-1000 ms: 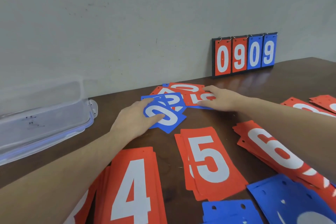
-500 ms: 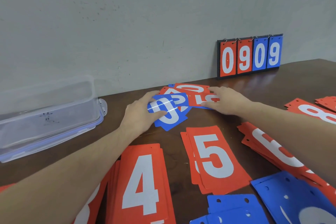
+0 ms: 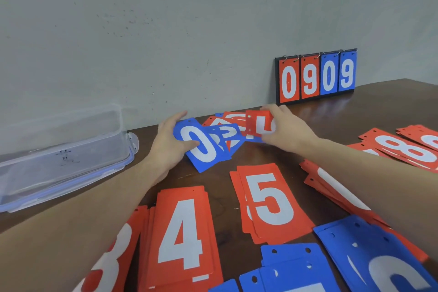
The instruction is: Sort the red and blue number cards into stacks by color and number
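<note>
- Left hand (image 3: 168, 147): grips the blue 0 card (image 3: 201, 144) at the far centre of the table (image 3: 379, 106), thumb on the white numeral, fingers curled behind the card's left edge. The card is tilted, its near corner low.
- Right hand (image 3: 288, 131): pinches a red card (image 3: 258, 123) by its right edge and holds it raised above the unsorted pile (image 3: 228, 130). The numeral on it is partly covered; it cannot be read with certainty.
- Unsorted pile: mixed red and blue cards overlapping at odd angles, just beside the wall (image 3: 166, 31) and between both hands.
- Sorted stacks, near side: red 4 stack (image 3: 182, 232), red 5 stack (image 3: 270, 199), a red stack under the right forearm, red 8 stack (image 3: 407, 149) at right, blue stacks (image 3: 369, 263) at the near right edge.
- Card construction: thin, flat, matte rectangles with bold white numerals and two punched holes along one short edge.
- Scoreboard (image 3: 316, 76): upright against the wall, ring-bound, reading 0 9 in red and 0 9 in blue.
- Container (image 3: 59, 156): clear plastic, rectangular, with rounded corners and a side clip, at far left.
- Table: dark brown wood grain, slightly glossy. Wall: grey, matte, speckled with small marks.
</note>
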`<state>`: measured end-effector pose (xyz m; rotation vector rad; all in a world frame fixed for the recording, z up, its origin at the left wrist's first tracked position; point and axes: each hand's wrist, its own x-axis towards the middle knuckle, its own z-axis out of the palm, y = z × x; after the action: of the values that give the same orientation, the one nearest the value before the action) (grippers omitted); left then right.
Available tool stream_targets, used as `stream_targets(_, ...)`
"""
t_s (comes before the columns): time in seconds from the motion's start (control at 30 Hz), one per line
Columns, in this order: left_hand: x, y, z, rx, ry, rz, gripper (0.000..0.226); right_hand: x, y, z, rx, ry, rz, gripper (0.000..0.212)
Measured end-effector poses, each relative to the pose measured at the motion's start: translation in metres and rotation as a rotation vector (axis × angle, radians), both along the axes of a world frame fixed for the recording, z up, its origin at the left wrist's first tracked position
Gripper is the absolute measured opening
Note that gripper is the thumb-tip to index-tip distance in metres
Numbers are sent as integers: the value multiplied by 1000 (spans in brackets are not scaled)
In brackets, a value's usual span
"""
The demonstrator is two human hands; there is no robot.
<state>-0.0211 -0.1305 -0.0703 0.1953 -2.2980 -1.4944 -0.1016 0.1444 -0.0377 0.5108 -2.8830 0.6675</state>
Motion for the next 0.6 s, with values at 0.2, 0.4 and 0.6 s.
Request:
stream_targets(0.2, 23, 3, 23, 218, 27, -29, 77, 24, -2, 27, -286, -56, -6, 35)
stream_targets(0.4, 73, -13, 46, 251, 17, -45, 77, 73, -13, 53, -557, -324, 160, 28)
stream_targets(0.6, 146, -36, 59, 283, -20, 39, 75, 116, -39, 54, -615, -460, 216, 74)
